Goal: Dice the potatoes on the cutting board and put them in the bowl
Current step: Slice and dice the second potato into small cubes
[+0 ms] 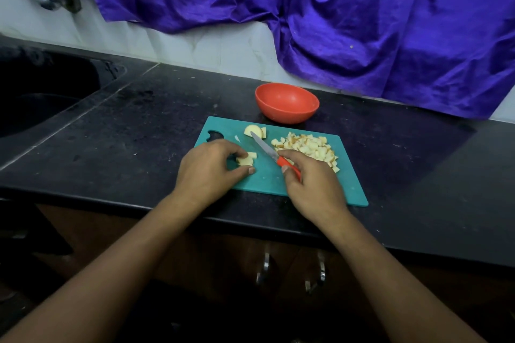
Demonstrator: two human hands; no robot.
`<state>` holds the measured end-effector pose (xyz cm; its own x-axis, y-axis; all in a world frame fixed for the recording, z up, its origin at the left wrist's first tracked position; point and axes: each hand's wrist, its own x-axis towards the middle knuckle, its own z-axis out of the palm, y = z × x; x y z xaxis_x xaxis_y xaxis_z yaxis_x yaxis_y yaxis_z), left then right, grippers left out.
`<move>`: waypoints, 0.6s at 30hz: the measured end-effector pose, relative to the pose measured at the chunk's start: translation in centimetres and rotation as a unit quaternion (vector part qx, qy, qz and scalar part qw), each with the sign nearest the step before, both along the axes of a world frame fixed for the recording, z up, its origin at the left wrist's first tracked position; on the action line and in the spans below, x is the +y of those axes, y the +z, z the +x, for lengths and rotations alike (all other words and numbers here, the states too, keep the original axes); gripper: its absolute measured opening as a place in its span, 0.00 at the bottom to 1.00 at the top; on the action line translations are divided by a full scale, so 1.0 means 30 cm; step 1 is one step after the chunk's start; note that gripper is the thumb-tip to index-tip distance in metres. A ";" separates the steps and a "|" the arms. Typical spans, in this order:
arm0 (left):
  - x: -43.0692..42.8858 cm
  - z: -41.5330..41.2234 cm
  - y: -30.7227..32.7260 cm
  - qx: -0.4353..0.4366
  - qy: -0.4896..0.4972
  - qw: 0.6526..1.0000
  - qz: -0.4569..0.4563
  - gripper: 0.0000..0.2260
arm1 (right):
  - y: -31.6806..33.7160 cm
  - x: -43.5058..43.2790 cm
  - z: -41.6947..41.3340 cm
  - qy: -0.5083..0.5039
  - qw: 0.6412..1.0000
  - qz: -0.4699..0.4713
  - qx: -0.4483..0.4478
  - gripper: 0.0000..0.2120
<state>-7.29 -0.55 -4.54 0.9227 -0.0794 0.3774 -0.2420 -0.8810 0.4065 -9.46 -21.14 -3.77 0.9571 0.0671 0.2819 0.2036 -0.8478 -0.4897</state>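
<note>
Fingertips (237,151) of the left hand (207,168) curl round a partly cut potato piece (246,160), thumb at its near side, pinning it to the cutting board (267,179). Right hand (313,189) is clamped on the red handle of the knife (264,147), forefinger on top, blade pointing away-left, between the held piece & the diced pile (309,147). Whether the edge touches the board: can't tell.

Progress, my est.: most of the dicing is done (the pile on the board's right side is big). To do: the piece under the fingers, plus a larger potato chunk (255,131) at the far edge by the blade tip, w/ a tiny sliver (237,138) near it. Bowl (287,103) sits just beyond the board on the black counter (125,125) & looks empty, so the whole transfer is not yet begun.

Hard to see: left hand hides part of the held piece, so the no. of cuts in it is unclear. Right hand covers the pile's near corner & most of the handle. Sink (41,97) at left is too dark to read.
</note>
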 end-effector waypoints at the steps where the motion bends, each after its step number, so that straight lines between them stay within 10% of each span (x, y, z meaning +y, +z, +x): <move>1: -0.015 -0.007 -0.003 -0.008 0.012 1.000 0.002 0.20 | 0.003 0.005 -0.009 -0.003 1.000 -0.014 -0.006 0.19; 6: 0.012 0.004 -0.007 0.029 0.016 0.999 -0.017 0.31 | 0.010 0.023 -0.067 -0.022 0.996 -0.082 -0.021 0.19; 18: 0.042 0.061 0.066 0.159 -0.014 0.983 -0.094 0.20 | 0.020 0.091 -0.062 0.052 0.985 -0.164 -0.029 0.15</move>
<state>-5.46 0.72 -2.56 0.9948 -0.0625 0.0799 -0.0987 -0.7782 0.6202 -11.34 -18.40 -3.16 0.9232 0.2600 0.2831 0.3167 -0.9318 -0.1771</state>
